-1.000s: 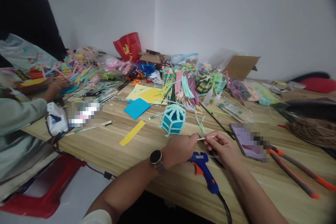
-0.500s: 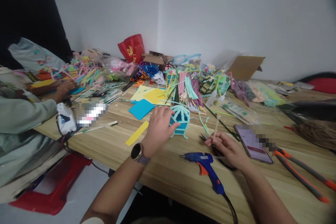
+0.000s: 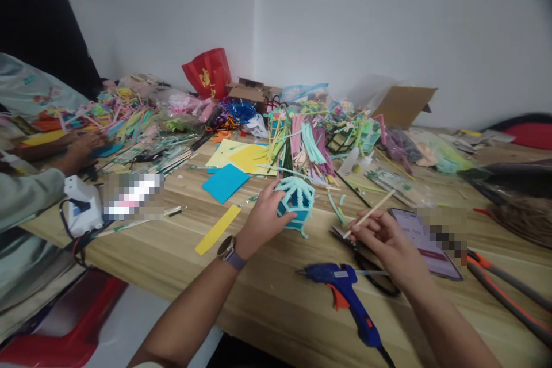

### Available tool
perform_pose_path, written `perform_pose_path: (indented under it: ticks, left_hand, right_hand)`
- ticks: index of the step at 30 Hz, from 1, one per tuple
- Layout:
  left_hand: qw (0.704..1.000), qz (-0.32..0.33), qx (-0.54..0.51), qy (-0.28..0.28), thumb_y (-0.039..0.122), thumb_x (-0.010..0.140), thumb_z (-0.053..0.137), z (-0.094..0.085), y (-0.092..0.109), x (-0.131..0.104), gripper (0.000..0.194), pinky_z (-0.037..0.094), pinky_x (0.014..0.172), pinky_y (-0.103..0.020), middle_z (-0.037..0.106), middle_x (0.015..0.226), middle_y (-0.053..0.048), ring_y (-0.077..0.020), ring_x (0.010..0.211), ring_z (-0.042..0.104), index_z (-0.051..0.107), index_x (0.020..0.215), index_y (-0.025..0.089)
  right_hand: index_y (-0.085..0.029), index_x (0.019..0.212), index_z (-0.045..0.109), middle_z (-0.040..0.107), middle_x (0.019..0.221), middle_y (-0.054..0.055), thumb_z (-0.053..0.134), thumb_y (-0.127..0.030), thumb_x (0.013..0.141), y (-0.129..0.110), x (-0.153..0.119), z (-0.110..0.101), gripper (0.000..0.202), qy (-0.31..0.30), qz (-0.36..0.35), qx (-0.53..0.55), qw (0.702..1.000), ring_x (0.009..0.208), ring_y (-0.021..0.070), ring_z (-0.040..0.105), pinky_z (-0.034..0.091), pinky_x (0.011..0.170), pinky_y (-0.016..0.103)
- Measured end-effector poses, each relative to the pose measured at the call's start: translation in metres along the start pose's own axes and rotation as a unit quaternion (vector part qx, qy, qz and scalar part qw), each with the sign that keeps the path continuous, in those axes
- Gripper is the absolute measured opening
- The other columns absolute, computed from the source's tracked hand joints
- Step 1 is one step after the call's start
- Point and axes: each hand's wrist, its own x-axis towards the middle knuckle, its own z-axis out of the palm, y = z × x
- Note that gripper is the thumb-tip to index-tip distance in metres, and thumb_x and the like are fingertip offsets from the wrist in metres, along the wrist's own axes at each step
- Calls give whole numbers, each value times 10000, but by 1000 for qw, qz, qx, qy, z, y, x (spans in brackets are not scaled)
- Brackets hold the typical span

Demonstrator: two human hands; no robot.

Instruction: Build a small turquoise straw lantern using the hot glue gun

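Two hands busy: left hand (image 3: 263, 219) cupped round small turquoise foam-strip lantern (image 3: 295, 202) mid-table, right hand (image 3: 385, 241) pinching thin pale wooden stick (image 3: 369, 214). Looks light, crushable; better gripped at base frame. Blue glue gun (image 3: 345, 298) near, black scissors (image 3: 371, 267) beside, phone (image 3: 425, 241) right.

The left hand (image 3: 261, 221) covered the near side of the turquoise lantern (image 3: 296, 202). The right hand (image 3: 383, 241) hid the lower end of the thin stick (image 3: 371, 213) and most of the scissors (image 3: 366, 261). The glue gun (image 3: 345, 293) cord ran off the bottom edge. A phone (image 3: 425, 241) screen was blurred.
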Motion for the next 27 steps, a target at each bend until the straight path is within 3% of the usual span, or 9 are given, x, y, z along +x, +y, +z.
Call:
perform_pose_path:
  ticks: [3,5,8,11,14,20,27]
  left_hand:
    - [1000,-12,1,29,287,773,684,5,6,-2,204,331,1120,-476,371,1462,-165,-295,1397,317,563,892,174]
    - [998,-16,7,52,282,776,678,12,12,-4,189,334,1109,-497,373,1451,-165,-304,1398,304,539,852,179]
    - [996,-10,19,82,291,792,662,22,19,-9,191,329,1104,-512,394,1418,-172,-310,1389,309,508,831,186]
    - [995,-5,23,96,289,792,661,26,22,-13,202,336,1097,-519,403,1397,-173,-310,1374,329,490,833,190]
    - [996,-3,21,90,273,794,656,26,22,-15,196,341,1094,-514,385,1410,-180,-316,1379,321,485,834,185]
    - [996,-10,14,83,290,811,640,24,23,-16,188,332,1097,-501,377,1408,-191,-316,1389,302,499,857,175]
    - [996,-6,13,85,306,803,654,24,22,-16,209,325,1107,-490,379,1413,-178,-302,1381,315,494,859,183]
  right_hand:
    - [-222,835,579,674,736,26,674,-616,725,-30,8,13,419,-61,-11,-48,997,670,174,651,529,665,300]
    - [-219,855,609,663,719,27,594,-622,790,-48,16,23,408,-84,-57,-97,990,680,177,637,514,673,302]
    - [-209,730,580,599,642,11,559,-575,829,-65,29,40,379,-126,-126,-149,973,624,157,568,467,614,289]
    - [-215,774,532,550,624,-21,554,-497,837,-67,42,54,290,-155,-136,-137,969,572,135,513,418,548,266]
    - [-222,819,485,503,596,-49,590,-424,798,-64,53,62,228,-144,-139,-139,970,527,122,466,367,507,250]
    - [-227,797,473,466,553,-64,596,-374,762,-67,60,67,195,-196,-112,-177,958,494,122,439,338,483,245]
    - [-216,755,517,499,563,-48,590,-333,756,-72,64,69,138,-198,-121,-233,944,514,116,453,339,484,231]
